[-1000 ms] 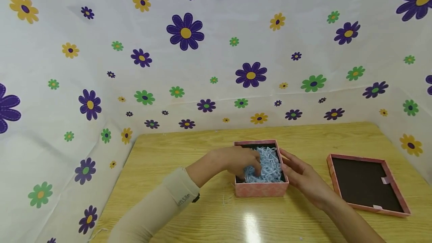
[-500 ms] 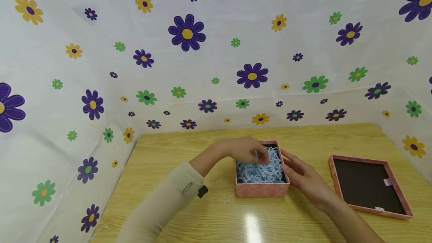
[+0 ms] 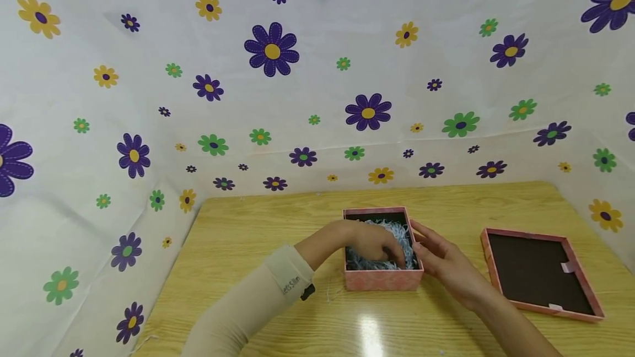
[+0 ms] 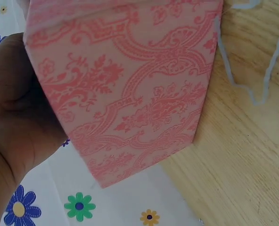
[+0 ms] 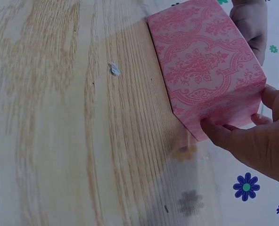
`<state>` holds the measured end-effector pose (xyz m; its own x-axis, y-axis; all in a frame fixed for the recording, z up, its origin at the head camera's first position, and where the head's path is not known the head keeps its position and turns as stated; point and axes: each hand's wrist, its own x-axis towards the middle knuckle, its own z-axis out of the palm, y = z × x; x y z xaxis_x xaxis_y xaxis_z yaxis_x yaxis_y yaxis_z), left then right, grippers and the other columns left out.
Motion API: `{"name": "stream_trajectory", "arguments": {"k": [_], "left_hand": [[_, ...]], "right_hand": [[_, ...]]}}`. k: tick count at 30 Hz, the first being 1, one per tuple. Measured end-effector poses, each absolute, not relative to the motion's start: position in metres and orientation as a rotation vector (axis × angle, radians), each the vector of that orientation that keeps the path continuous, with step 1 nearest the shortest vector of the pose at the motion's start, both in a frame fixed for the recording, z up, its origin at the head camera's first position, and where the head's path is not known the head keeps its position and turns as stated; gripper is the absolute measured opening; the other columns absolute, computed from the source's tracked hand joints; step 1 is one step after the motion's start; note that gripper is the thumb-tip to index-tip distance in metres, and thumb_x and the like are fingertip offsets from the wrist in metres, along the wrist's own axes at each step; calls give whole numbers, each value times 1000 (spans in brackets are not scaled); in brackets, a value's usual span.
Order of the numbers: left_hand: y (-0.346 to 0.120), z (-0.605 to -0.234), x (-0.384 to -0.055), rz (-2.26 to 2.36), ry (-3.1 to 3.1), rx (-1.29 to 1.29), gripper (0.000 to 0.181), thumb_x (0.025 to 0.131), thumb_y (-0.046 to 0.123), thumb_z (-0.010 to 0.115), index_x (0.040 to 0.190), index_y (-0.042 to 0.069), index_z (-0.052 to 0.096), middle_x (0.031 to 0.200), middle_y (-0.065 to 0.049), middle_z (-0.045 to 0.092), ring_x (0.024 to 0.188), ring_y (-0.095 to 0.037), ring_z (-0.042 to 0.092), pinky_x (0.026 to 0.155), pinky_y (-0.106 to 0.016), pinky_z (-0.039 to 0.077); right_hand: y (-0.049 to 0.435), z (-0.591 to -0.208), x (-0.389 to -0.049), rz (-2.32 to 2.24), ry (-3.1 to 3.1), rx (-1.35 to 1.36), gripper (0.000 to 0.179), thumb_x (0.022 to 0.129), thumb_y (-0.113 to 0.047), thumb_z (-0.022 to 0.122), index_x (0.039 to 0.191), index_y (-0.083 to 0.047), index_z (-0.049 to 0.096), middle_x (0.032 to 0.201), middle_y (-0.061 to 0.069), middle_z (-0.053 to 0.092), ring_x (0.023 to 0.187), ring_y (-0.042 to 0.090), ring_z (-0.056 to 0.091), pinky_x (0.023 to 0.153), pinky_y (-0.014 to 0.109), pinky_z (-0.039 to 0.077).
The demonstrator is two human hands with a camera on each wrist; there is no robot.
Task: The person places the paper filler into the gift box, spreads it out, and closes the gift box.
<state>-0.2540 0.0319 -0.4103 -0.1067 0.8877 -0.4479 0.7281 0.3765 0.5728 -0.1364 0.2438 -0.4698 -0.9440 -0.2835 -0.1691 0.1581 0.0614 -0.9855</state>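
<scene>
A pink patterned box [image 3: 384,281] stands on the table, its inside dark and partly filled with light blue shredded paper [image 3: 397,229]. My left hand [image 3: 369,241] reaches in over the left rim, fingers bent down and pressing the paper near the front right corner; the fingertips are partly hidden. Against the right wall rests my right hand [image 3: 448,269], thumb and fingers spread along the outside. The left wrist view has the box wall [image 4: 125,94] in front of my left fingers. In the right wrist view, my right fingertips [image 5: 215,132] touch the box's side [image 5: 205,61].
The box lid [image 3: 545,269] lies upturned to the right, black inside with small pale tabs. Loose paper strands [image 4: 259,96] and a small scrap [image 5: 114,69] lie on the wooden table [image 3: 263,230]. A white flowered cloth [image 3: 317,87] surrounds the table behind and at the sides.
My left hand rose out of the paper, then came down again nearer the box's front right corner. Paper at the back has sunk or shifted forward. My right hand stays at the box's side.
</scene>
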Motion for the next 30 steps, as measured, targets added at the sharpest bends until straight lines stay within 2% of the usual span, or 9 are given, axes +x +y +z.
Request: {"name": "stream_trajectory", "arguments": {"k": [6, 10, 13, 17, 21, 24, 28, 30], "left_hand": [[18, -390, -268, 445, 1968, 1392, 38, 106, -3, 49, 129, 16, 74, 123, 4, 70, 113, -5, 62, 96, -16, 50], [18, -389, -274, 565, 2001, 1289, 38, 105, -6, 45, 128, 8, 71, 118, -3, 70, 105, -12, 65, 91, -20, 55], [22, -398, -276, 562, 2033, 1197, 38, 105, -6, 44, 131, 6, 69, 118, -3, 69, 105, -13, 66, 90, -21, 55], [30, -413, -276, 423, 2108, 1198, 40, 105, -1, 47, 137, 11, 67, 126, -1, 67, 110, -11, 59, 89, -21, 50], [28, -415, -275, 394, 2134, 1226, 40, 106, 2, 48, 139, 14, 66, 130, 1, 66, 111, -9, 57, 91, -20, 47], [18, -405, -275, 504, 2113, 1198, 34, 107, 2, 47, 131, 13, 69, 122, 0, 68, 107, -10, 63, 92, -20, 52], [1, -390, -276, 634, 1988, 1116, 27, 108, 3, 48, 120, 9, 71, 106, -5, 69, 92, -18, 68, 82, -29, 59], [-6, -386, -274, 633, 1899, 1064, 26, 108, 3, 48, 118, 9, 71, 104, -8, 70, 91, -21, 70, 80, -33, 60]], "right_hand": [[243, -470, -138, -1945, 2033, -138, 69, 114, -32, 50, 171, -19, 15, 169, 32, 21, 150, 51, 35, 113, 50, 47], [243, -470, -137, -1934, 2046, -137, 69, 114, -32, 50, 171, -19, 15, 169, 32, 20, 152, 53, 29, 116, 59, 41], [243, -470, -137, -1940, 2032, -141, 69, 114, -31, 50, 171, -19, 15, 170, 32, 19, 153, 53, 28, 116, 59, 41], [242, -472, -137, -1956, 2011, -151, 69, 114, -30, 50, 172, -19, 15, 171, 31, 16, 153, 52, 27, 115, 56, 42], [242, -473, -137, -1961, 2006, -160, 69, 114, -29, 51, 172, -19, 14, 171, 31, 15, 154, 53, 25, 116, 59, 39], [241, -472, -137, -1952, 2018, -174, 69, 114, -30, 51, 172, -18, 14, 171, 31, 16, 154, 54, 24, 116, 60, 38], [243, -471, -137, -1946, 2037, -174, 69, 114, -30, 50, 171, -18, 14, 171, 32, 16, 154, 54, 25, 116, 61, 37], [243, -470, -136, -1946, 2040, -155, 69, 114, -30, 51, 171, -18, 15, 171, 31, 17, 154, 54, 24, 117, 62, 36]]}}
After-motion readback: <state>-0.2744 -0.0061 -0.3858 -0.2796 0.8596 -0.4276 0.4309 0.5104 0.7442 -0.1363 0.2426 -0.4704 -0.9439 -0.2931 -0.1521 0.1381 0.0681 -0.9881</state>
